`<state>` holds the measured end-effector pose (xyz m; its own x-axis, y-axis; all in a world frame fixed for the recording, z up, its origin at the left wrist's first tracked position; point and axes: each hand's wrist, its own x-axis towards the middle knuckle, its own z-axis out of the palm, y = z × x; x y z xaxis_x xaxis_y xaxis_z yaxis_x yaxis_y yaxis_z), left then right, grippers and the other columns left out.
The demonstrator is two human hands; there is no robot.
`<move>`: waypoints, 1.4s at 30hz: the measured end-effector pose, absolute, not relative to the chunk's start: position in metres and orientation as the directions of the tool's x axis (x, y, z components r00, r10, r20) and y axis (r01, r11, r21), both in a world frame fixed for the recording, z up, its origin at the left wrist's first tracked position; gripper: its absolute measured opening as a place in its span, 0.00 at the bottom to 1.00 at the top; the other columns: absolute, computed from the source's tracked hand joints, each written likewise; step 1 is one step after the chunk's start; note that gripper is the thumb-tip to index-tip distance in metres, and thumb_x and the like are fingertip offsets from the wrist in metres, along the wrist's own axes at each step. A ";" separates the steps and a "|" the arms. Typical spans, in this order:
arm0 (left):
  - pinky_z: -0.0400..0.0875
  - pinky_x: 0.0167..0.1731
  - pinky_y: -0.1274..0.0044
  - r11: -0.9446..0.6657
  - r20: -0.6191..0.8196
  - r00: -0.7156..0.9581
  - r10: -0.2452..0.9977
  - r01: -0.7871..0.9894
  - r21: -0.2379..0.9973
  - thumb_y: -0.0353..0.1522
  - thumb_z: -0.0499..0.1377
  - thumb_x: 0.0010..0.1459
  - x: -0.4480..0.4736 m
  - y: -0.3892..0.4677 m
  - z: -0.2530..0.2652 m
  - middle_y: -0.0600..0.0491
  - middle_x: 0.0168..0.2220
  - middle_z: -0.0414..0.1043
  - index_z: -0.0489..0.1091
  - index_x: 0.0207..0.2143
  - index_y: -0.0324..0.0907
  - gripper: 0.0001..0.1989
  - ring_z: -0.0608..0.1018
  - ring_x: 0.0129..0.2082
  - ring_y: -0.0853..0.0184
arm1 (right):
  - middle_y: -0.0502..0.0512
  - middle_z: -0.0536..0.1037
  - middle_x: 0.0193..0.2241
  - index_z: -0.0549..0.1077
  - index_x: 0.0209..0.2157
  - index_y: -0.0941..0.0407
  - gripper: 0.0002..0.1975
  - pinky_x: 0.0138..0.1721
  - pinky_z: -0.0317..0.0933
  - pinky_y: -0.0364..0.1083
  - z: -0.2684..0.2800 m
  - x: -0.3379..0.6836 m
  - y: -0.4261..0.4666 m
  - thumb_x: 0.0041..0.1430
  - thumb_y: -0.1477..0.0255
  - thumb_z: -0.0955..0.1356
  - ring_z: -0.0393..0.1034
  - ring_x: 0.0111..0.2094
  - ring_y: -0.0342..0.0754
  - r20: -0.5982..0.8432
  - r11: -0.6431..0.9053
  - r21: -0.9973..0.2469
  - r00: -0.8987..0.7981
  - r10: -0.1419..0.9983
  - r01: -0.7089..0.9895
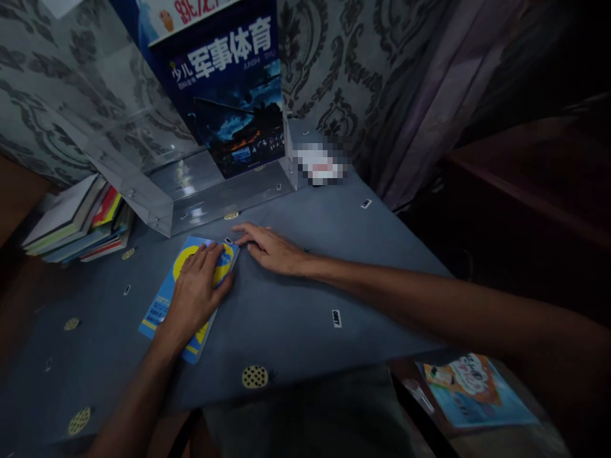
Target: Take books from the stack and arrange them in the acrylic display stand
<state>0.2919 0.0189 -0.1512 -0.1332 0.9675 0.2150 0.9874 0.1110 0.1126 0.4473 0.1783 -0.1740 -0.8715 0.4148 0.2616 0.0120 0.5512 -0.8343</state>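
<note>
A thin blue and yellow book lies closed and slanted on the grey-blue tablecloth. My left hand rests flat on its cover, fingers spread toward the far edge and thumb by the right side. At the book's far right corner is my right hand, its fingers stretched out to the left and nothing visible in them. Whether those fingertips touch the corner, I cannot tell. Beyond both hands stands a clear acrylic book rack, holding an upright dark blue book with a tank on its cover.
A stack of books lies left of the rack. A blurred-out white item sits right of it. Patterned curtain hangs behind the table. Below the near edge, at right, lies another colourful book.
</note>
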 end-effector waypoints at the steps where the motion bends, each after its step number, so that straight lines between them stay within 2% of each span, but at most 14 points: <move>1: 0.66 0.61 0.57 0.117 0.217 -0.139 0.966 0.987 0.110 0.43 0.53 0.65 0.293 0.019 -0.150 0.42 0.60 0.72 0.64 0.60 0.40 0.25 0.70 0.64 0.49 | 0.57 0.81 0.51 0.63 0.61 0.57 0.27 0.62 0.55 0.59 -0.174 0.447 0.178 0.62 0.84 0.60 0.70 0.57 0.51 0.258 0.547 -0.837 -0.871 0.417 0.014; 11: 0.73 0.54 0.63 0.166 0.200 -0.181 0.963 0.982 0.089 0.43 0.52 0.65 0.300 0.019 -0.138 0.43 0.54 0.77 0.64 0.62 0.41 0.26 0.78 0.55 0.52 | 0.57 0.80 0.50 0.64 0.61 0.56 0.27 0.59 0.58 0.57 -0.170 0.451 0.179 0.61 0.84 0.61 0.72 0.54 0.50 0.241 0.485 -0.874 -0.867 0.435 0.001; 19: 0.75 0.48 0.67 0.199 0.191 -0.226 0.955 0.968 0.152 0.42 0.53 0.65 0.301 0.020 -0.130 0.47 0.50 0.80 0.66 0.60 0.42 0.24 0.82 0.48 0.56 | 0.56 0.81 0.48 0.63 0.61 0.57 0.27 0.53 0.62 0.51 -0.173 0.448 0.179 0.60 0.84 0.61 0.73 0.46 0.47 0.239 0.445 -0.895 -0.860 0.450 -0.016; 25: 0.74 0.53 0.62 0.167 0.205 -0.184 0.961 0.981 0.099 0.43 0.52 0.66 0.301 0.019 -0.135 0.42 0.54 0.77 0.65 0.61 0.40 0.26 0.78 0.55 0.51 | 0.58 0.79 0.50 0.61 0.61 0.58 0.28 0.52 0.64 0.50 -0.173 0.450 0.178 0.60 0.84 0.61 0.73 0.45 0.46 0.284 0.420 -0.904 -0.839 0.465 -0.073; 30: 0.73 0.53 0.62 0.169 0.207 -0.177 0.962 0.984 0.057 0.44 0.52 0.66 0.301 0.019 -0.139 0.41 0.53 0.77 0.65 0.60 0.40 0.26 0.78 0.56 0.51 | 0.56 0.79 0.50 0.64 0.60 0.55 0.26 0.53 0.64 0.51 -0.174 0.450 0.176 0.61 0.84 0.60 0.73 0.49 0.46 0.347 0.444 -0.886 -0.830 0.437 -0.136; 35: 0.72 0.55 0.60 0.183 0.209 -0.191 0.959 0.981 0.057 0.44 0.53 0.66 0.300 0.019 -0.143 0.42 0.54 0.76 0.64 0.60 0.42 0.25 0.76 0.58 0.50 | 0.55 0.81 0.46 0.68 0.57 0.56 0.23 0.56 0.63 0.54 -0.176 0.449 0.176 0.61 0.84 0.61 0.73 0.51 0.48 0.347 0.505 -0.857 -0.837 0.423 -0.101; 42: 0.70 0.57 0.60 0.160 0.180 -0.165 0.970 0.986 0.039 0.44 0.53 0.66 0.300 0.019 -0.143 0.43 0.54 0.77 0.64 0.60 0.42 0.25 0.74 0.61 0.50 | 0.57 0.81 0.46 0.70 0.54 0.57 0.21 0.59 0.62 0.54 -0.179 0.447 0.176 0.62 0.84 0.61 0.72 0.53 0.49 0.343 0.563 -0.825 -0.837 0.427 -0.052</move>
<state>0.2998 0.0187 -0.1427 -0.1647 0.9697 0.1803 0.9863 0.1602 0.0394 0.4465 0.1761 -0.1789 -0.8366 0.4267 0.3435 -0.0515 0.5630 -0.8248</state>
